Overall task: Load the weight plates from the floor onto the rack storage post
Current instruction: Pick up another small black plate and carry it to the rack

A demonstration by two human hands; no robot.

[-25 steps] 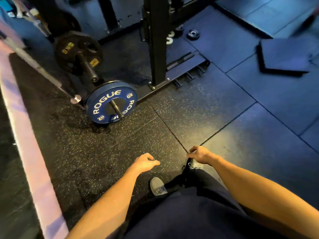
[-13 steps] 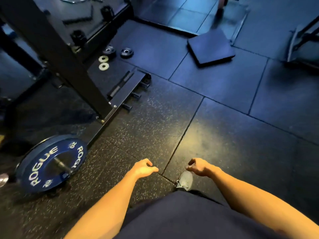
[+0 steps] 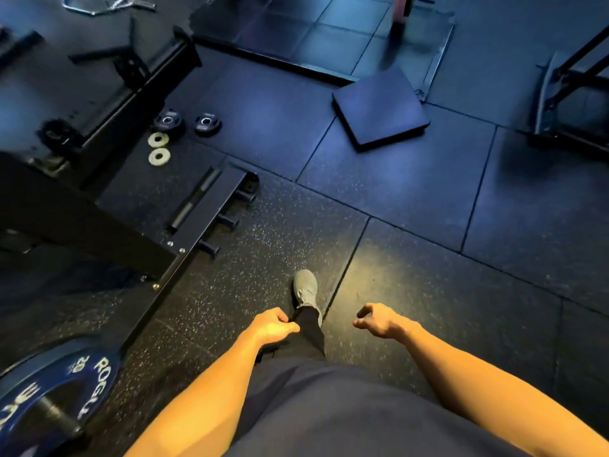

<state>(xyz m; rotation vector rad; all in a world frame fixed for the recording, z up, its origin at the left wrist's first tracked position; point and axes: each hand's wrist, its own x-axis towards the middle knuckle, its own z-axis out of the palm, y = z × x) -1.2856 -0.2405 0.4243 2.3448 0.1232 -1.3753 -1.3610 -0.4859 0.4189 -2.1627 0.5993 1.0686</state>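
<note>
Two small black weight plates lie flat on the floor at upper left. Beside them lie two pale small plates. The black rack base with short pegs runs diagonally below them. My left hand hangs low at centre, fingers loosely curled, holding nothing. My right hand hangs to its right, fingers curled but apart, also holding nothing. Both hands are far from the plates.
A blue Rogue 20 bumper plate sits on a bar at bottom left. A dark square pad lies on the floor at upper right. A metal frame stands at far right. My grey shoe steps forward at centre.
The view has swung right and forward: the blue bumper plate slid to the bottom left and the small plates came nearer. My foot stepped forward; both hands stayed free.
</note>
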